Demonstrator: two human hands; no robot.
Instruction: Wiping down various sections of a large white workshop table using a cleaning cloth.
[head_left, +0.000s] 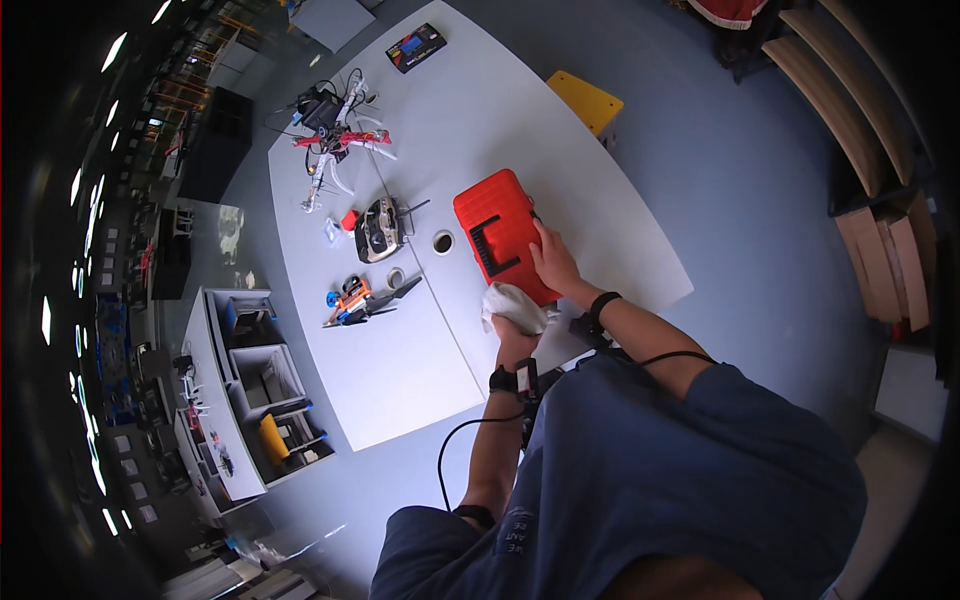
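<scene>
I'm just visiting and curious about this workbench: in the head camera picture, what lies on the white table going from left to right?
Drone → orange-and-blue tools → radio controller → white cloth under the left hand → red toolbox under the right hand.

Toolbox [500,235]: red, black handle. Cloth [512,305]: white. Counter [400,370]: plain white. Drone [335,140]: white and red arms. Floor [740,190]: grey-blue. Chair [585,100]: yellow.

toolbox [500,232] on table [400,370], drone [335,140] behind
</scene>
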